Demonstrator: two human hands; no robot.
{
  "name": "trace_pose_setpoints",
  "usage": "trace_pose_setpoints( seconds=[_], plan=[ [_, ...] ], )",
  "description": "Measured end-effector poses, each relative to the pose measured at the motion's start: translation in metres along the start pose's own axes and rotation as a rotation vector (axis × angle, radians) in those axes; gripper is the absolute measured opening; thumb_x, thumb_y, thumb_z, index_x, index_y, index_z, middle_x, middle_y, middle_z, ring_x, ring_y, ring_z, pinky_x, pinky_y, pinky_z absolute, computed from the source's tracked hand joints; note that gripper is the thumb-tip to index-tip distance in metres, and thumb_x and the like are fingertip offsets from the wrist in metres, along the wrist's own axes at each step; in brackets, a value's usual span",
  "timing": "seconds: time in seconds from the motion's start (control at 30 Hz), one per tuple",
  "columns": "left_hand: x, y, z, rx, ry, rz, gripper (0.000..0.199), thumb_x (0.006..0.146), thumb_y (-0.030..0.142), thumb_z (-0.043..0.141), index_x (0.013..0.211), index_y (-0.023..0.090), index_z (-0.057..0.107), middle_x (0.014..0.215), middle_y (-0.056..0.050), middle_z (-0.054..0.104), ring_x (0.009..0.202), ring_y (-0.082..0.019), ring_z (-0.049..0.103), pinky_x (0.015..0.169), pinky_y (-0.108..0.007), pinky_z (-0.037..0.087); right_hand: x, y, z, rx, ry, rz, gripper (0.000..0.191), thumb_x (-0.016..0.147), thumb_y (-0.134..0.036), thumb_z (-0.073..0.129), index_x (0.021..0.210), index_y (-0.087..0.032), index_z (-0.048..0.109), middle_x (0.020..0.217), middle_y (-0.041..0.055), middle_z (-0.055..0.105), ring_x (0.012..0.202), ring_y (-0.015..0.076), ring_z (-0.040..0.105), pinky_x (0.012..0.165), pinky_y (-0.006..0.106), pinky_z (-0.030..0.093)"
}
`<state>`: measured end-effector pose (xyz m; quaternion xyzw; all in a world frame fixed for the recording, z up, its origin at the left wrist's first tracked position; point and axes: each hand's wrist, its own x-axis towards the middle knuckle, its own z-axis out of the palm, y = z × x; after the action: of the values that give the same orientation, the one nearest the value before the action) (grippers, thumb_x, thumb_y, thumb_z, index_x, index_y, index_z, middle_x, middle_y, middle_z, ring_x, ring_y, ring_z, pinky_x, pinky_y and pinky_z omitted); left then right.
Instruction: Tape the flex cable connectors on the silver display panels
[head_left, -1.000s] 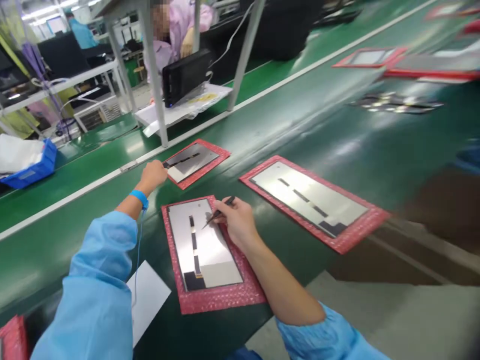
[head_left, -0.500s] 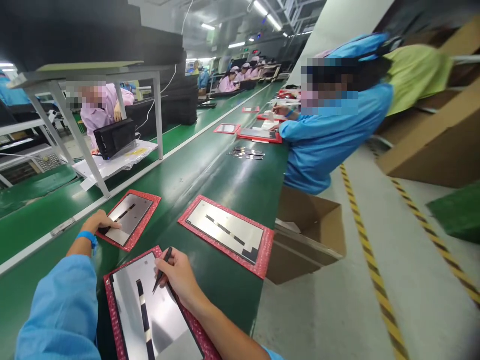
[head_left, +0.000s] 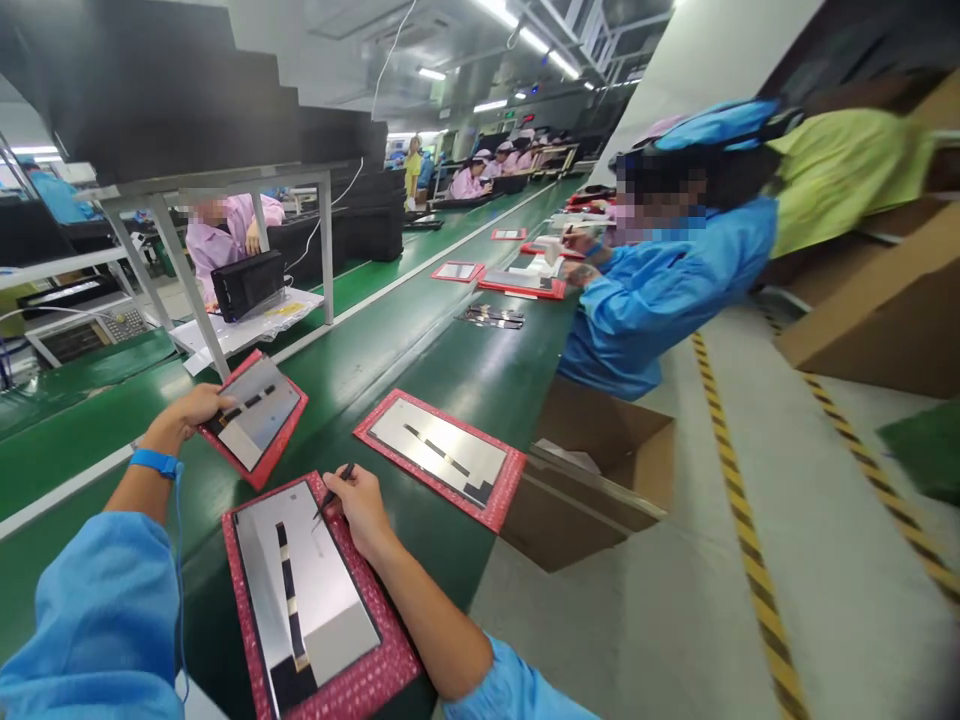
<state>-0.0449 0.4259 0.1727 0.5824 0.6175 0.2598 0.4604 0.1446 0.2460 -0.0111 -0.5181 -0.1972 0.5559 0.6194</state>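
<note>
My left hand (head_left: 196,408) grips the left edge of a silver display panel (head_left: 266,425) backed by red bubble wrap, tilted up off the green bench. A blue wrist strap with a cord circles that wrist. In my right hand (head_left: 360,508) is a pair of black tweezers (head_left: 339,488), its tips pointing down over a nearer panel (head_left: 330,565). This nearer panel lies on a red bubble-wrap sheet (head_left: 360,690) and has a black-and-gold flex strip (head_left: 289,580) along it. Another panel (head_left: 442,440) on red wrap lies to the right, touched by neither hand.
The green bench (head_left: 330,375) runs away from me. Farther along lie several thin dark strips (head_left: 491,317) and more red-wrapped panels (head_left: 521,280) by a co-worker in blue (head_left: 675,290). A cardboard box (head_left: 592,500) stands beside the bench's right edge. A white-legged rack (head_left: 328,250) stands left.
My left hand has lifted the far-left panel, with its red wrap, off the bench and tilted it. My right hand stays over the nearer panel with the tweezers. The view has shifted slightly.
</note>
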Motion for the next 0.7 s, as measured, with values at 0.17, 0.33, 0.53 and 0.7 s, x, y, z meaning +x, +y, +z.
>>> trace_pose_setpoints(
  seconds=[0.17,0.33,0.53,0.7],
  plan=[
    [-0.080,0.010,-0.001,-0.130,0.037,0.011,0.026,0.100,0.038,0.077,0.113,0.015,0.073,0.099,-0.005,0.076,0.082,-0.019,0.073,0.075,-0.036,0.065,0.004,-0.013,-0.007,0.107,0.091,0.030,0.035,0.107,-0.039,0.073,0.133,-0.016,0.068,0.126,0.0095,0.071,0.105,0.0219,0.073,0.089,0.040,0.067],
    [-0.183,-0.048,0.028,-0.339,0.172,0.093,0.039,0.076,0.045,0.089,0.100,0.017,0.074,0.076,-0.002,0.074,0.068,-0.021,0.070,0.067,-0.034,0.060,0.001,-0.025,-0.024,0.232,0.211,0.009,0.035,0.107,-0.039,0.073,0.134,-0.016,0.068,0.127,0.0098,0.071,0.105,0.0221,0.073,0.089,0.041,0.067],
    [-0.275,-0.153,0.104,-0.410,0.261,-0.039,0.058,0.080,0.065,0.076,0.112,0.017,0.072,0.094,-0.009,0.080,0.081,-0.025,0.076,0.078,-0.038,0.063,0.002,-0.020,-0.044,0.315,0.303,-0.043,0.020,0.108,-0.033,0.072,0.114,-0.014,0.069,0.100,0.0022,0.071,0.076,0.0117,0.068,0.065,0.024,0.060],
    [-0.301,-0.201,0.141,-0.255,0.299,-0.153,0.048,0.107,0.057,0.056,0.127,0.016,0.068,0.115,-0.011,0.078,0.098,-0.022,0.076,0.091,-0.042,0.063,0.001,-0.015,-0.048,0.308,0.301,-0.092,0.026,0.101,-0.019,0.075,0.081,-0.018,0.057,0.069,-0.0052,0.064,0.052,0.0059,0.059,0.046,0.012,0.047]
  ],
)
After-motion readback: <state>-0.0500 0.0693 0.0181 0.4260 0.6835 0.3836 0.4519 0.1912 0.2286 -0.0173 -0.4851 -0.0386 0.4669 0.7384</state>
